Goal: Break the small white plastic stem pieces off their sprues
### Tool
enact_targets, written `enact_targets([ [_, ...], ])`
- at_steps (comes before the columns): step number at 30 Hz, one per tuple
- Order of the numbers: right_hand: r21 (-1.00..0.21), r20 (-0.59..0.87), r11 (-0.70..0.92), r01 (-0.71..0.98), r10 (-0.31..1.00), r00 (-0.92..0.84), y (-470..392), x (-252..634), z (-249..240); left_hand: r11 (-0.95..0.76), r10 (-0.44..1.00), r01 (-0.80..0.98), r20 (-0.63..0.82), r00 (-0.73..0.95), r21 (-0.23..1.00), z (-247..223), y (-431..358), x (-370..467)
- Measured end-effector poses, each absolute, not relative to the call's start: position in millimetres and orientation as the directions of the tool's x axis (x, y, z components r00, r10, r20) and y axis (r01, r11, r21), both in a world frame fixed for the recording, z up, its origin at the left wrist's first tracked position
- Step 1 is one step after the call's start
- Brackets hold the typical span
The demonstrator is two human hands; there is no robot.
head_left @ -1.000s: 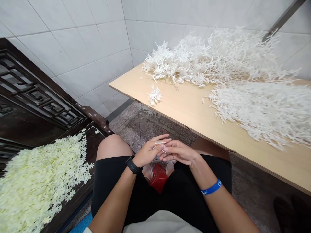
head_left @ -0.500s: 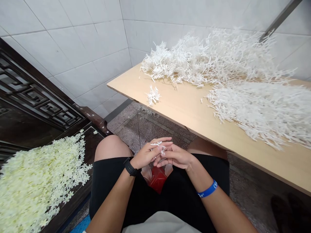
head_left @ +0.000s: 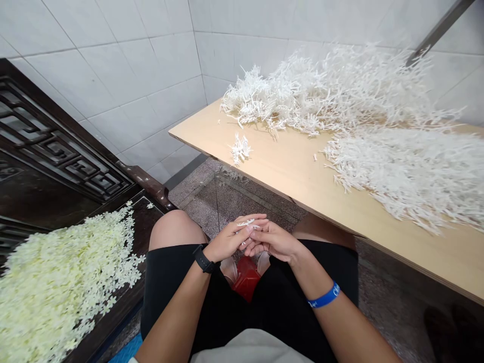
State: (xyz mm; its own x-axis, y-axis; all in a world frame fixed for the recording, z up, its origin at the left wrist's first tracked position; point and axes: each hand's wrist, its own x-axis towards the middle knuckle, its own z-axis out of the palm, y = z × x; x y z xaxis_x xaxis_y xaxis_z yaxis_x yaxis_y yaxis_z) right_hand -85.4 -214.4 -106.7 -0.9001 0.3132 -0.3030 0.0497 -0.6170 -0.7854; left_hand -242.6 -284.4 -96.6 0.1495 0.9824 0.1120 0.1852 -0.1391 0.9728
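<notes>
The left hand (head_left: 231,238) and the right hand (head_left: 273,241) meet fingertip to fingertip above the lap, both pinching a small white plastic sprig (head_left: 246,222); its lower part is hidden between the fingers. Just below them a red plastic container (head_left: 245,279) sits between the thighs, half covered by the hands. Pale yellow plastic flowers (head_left: 60,282) are heaped on the dark wooden bench (head_left: 149,201) at left, white plastic sprigs (head_left: 363,111) on the light wooden tabletop (head_left: 295,166). Since half a second ago the hands have drawn slightly closer together
</notes>
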Motion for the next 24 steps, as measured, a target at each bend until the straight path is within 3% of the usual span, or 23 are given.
enact_targets([
  [4,-0.886,-0.301,-0.458,0.067,0.461,-0.835,-219.5,-94.6,-108.7,0.066,0.991,0.109,-0.053,-0.123,0.992,-107.5,-283.2,-231.9],
  [7,-0.925,-0.291,-0.362,0.113,0.486,-0.824,-225.1,-96.7,-105.9,0.185,0.916,-0.125,-0.217,-0.338,0.975,-118.8,-277.8,-230.7],
  [9,-0.932,-0.297,-0.326,0.156,0.444,-0.845,-229.4,-94.9,-102.7,0.170,0.813,-0.293,-0.302,-0.497,0.941,-121.2,-273.4,-238.2],
  [11,-0.934,-0.297,-0.317,0.164,0.434,-0.850,-233.5,-92.0,-99.4,0.091,0.712,-0.336,-0.297,-0.636,0.938,-117.8,-270.6,-248.4],
  [13,-0.933,-0.279,-0.338,0.122,0.468,-0.838,-235.9,-88.2,-93.6,0.053,0.728,-0.306,-0.247,-0.640,0.950,-111.3,-270.7,-254.6],
  [16,-0.959,-0.199,-0.277,0.058,0.513,-0.835,-230.5,-75.9,-71.9,0.097,0.856,-0.400,-0.281,-0.434,0.911,-103.4,-274.4,-250.5],
  [19,-0.991,-0.030,0.075,0.112,0.688,-0.725,-205.4,-50.3,-36.2,0.121,0.914,-0.549,-0.309,-0.264,0.827,-100.5,-277.9,-240.5],
  [21,-0.867,0.152,0.356,0.350,0.855,-0.495,-177.7,-28.9,-15.5,0.111,0.936,-0.589,-0.284,-0.209,0.800,-99.1,-279.1,-237.0],
  [23,-0.544,0.278,0.434,0.718,0.901,-0.334,-147.7,-9.4,-4.4,0.100,0.949,-0.604,-0.258,-0.181,0.790,-97.3,-279.8,-236.1],
  [24,-0.395,0.300,0.415,0.819,0.901,-0.313,-134.5,-1.8,-2.5,0.096,0.953,-0.606,-0.249,-0.175,0.790,-96.3,-280.2,-236.0],
])
